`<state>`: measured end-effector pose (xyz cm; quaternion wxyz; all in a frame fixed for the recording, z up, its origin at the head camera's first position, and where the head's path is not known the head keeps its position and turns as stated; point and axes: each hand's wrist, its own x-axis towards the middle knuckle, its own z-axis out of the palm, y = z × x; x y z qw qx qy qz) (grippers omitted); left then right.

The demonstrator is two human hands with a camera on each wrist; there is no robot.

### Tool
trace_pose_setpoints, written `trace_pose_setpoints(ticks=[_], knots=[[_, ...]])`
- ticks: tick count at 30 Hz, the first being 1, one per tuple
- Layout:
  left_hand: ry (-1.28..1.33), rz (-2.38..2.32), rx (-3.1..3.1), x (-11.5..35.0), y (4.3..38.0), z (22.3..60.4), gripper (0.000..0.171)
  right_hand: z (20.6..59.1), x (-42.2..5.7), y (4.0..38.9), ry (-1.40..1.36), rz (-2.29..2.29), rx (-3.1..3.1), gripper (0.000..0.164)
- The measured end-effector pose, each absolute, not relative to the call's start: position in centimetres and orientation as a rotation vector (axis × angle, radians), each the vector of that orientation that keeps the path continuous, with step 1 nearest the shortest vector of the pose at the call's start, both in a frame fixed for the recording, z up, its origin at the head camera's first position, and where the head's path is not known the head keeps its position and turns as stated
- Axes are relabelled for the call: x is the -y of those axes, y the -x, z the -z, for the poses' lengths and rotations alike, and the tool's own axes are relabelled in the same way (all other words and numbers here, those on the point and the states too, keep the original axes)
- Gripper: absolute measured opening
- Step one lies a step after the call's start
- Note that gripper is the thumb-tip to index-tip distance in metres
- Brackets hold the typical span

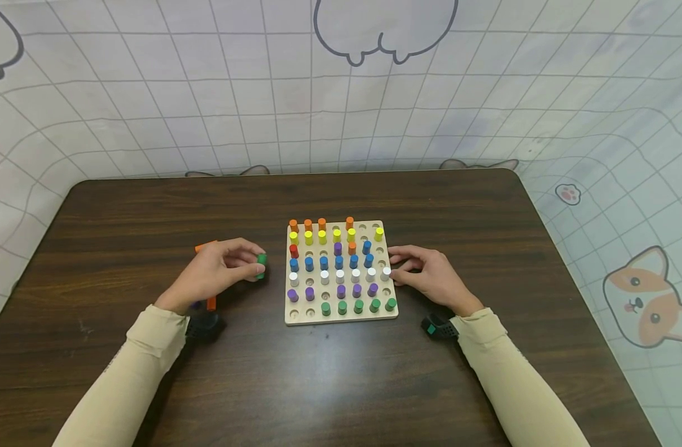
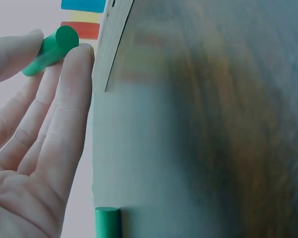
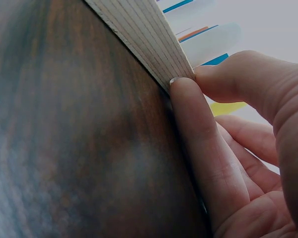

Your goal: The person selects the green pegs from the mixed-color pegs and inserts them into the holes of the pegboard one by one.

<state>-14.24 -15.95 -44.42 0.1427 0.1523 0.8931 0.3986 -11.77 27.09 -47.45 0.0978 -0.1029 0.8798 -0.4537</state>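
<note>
My left hand (image 1: 220, 267) is left of the wooden pegboard (image 1: 347, 320). Its thumb and fingertips pinch a green peg (image 2: 52, 49), held apart from the board. At the board's right edge is my right hand (image 1: 427, 273); in the right wrist view its thumb and index fingertip hold the layered wooden side (image 3: 144, 42). Rows of coloured pegs stand in the board: orange at the back, then yellow, mixed, blue, white, purple and green pegs (image 1: 358, 306) in front. Some holes show bare, including two at the front left corner.
Loose orange pegs (image 1: 211, 303) lie on the dark table (image 1: 329, 385) beside and partly under my left hand. Another green peg (image 2: 108, 223) shows low in the left wrist view. A white cloth with a grid pattern (image 1: 234, 93) hangs behind the table.
</note>
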Motion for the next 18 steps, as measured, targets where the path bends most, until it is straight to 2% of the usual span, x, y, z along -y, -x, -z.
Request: trace_pose_setpoints(ticks=[18], knots=[[-0.293, -1.543, -2.206, 15.6, 13.9, 45.6, 0.043, 47.7, -27.1, 11.8, 0.304, 1.334, -2.610, 0.048]])
